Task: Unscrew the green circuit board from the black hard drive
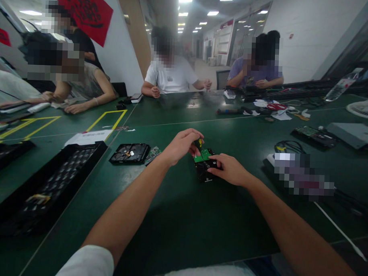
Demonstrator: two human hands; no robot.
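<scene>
A hard drive (204, 173) lies on the green table in front of me, its green circuit board (203, 155) facing up. My left hand (185, 145) is closed round a screwdriver (198, 144) with a black and yellow handle, held upright with its tip over the board. On the drive's right edge, my right hand (229, 168) grips the casing between thumb and fingers. Left of my hands lie a second hard drive (130, 153) and a loose circuit board (153, 154).
A long black tray (89, 161) with small parts stands at left, beside a white paper (89, 137). At right are a phone-like blurred object with cables (292, 146), another drive (313, 135) and a grey box (353, 135). Several people sit across the table (175, 222).
</scene>
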